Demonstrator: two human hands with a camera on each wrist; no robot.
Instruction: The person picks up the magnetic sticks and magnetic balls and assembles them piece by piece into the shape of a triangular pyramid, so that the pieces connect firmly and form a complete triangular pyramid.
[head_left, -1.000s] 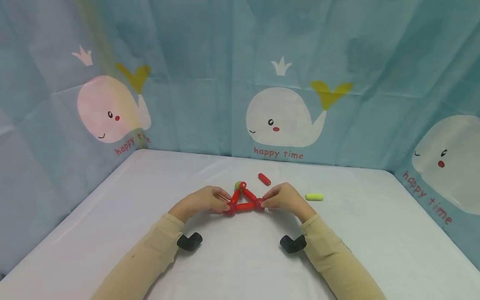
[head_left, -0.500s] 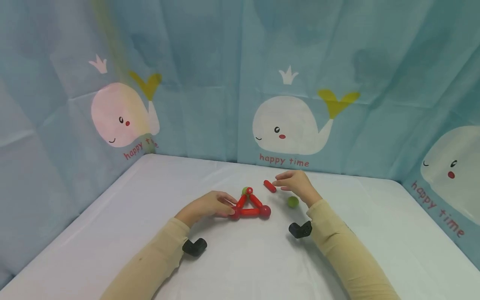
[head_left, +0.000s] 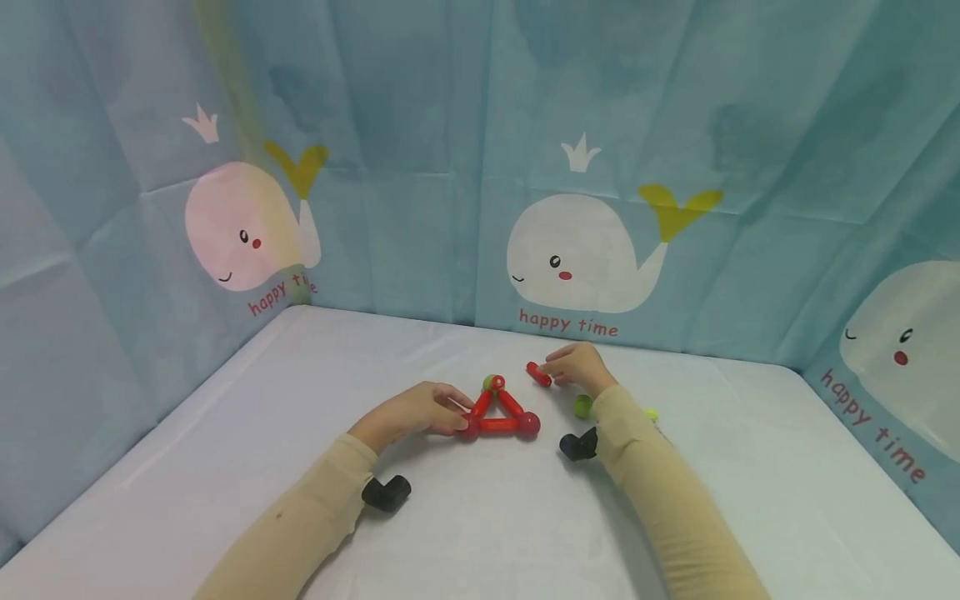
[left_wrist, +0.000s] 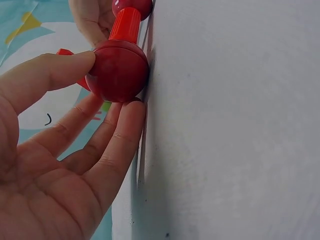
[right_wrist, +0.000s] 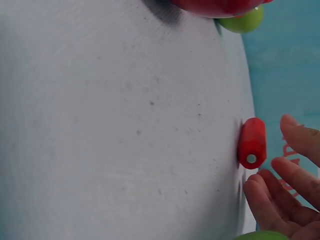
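Observation:
A triangle of red rods (head_left: 498, 426) lies on the white table, with a red ball (head_left: 528, 424) at its near right corner and a green ball (head_left: 489, 382) at its far tip. My left hand (head_left: 414, 413) holds the near left red ball (left_wrist: 119, 71), thumb on one side and fingertips beneath. Farther back, my right hand (head_left: 576, 367) reaches to a loose red rod (head_left: 537, 374). In the right wrist view its fingers (right_wrist: 264, 202) are spread beside the rod's end, with a small gap showing.
A loose green ball (head_left: 582, 406) sits by the right wrist. Behind the right sleeve a yellow-green rod (head_left: 651, 413) is mostly hidden. Black wrist cameras (head_left: 387, 493) jut from both sleeves. A blue whale-print curtain (head_left: 390, 242) borders the table.
My right hand has left the triangle's right red ball and moved back to the loose red rod. The loose green ball has come into view. My left hand keeps its hold.

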